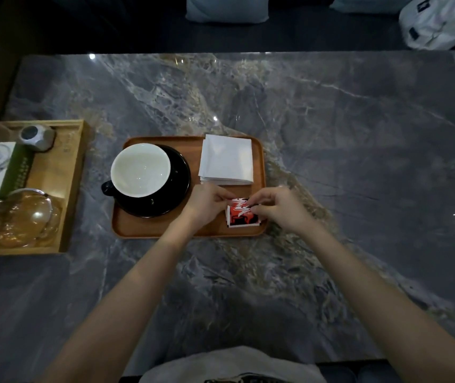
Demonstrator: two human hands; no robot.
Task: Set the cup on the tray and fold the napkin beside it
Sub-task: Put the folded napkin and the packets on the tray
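Cup: the cup point(140, 169), white inside and dark outside, already stands on its black saucer point(176, 189) at the left of the wooden tray point(165, 230), handle toward the tray's left edge

Napkin: a small red, black and white printed napkin point(241, 215) lies on the tray's near right corner, well apart from the saucer

Left hand: the left hand point(207, 200) pinches the napkin's far left edge, fingers curled

Right hand: the right hand point(278, 207) pinches the far right edge in the same way (its fingertips hide part of the print)

White stack: a stack of plain white napkins point(226, 161) sits on the tray just beyond both hands

Risk, crooked fold: the piece is small and thin, so if one hand pulls ahead of the other the edges will likely land askew

Risk, stack: the knuckles work close to the white stack, and a push forward could fan its sheets

Risk, cup: the left wrist passes near the saucer rim; a sideways nudge could make the cup slide on it

Risk, tray: pressing the crease hard at the near corner could shift the tray on the glossy marble table point(331, 120)
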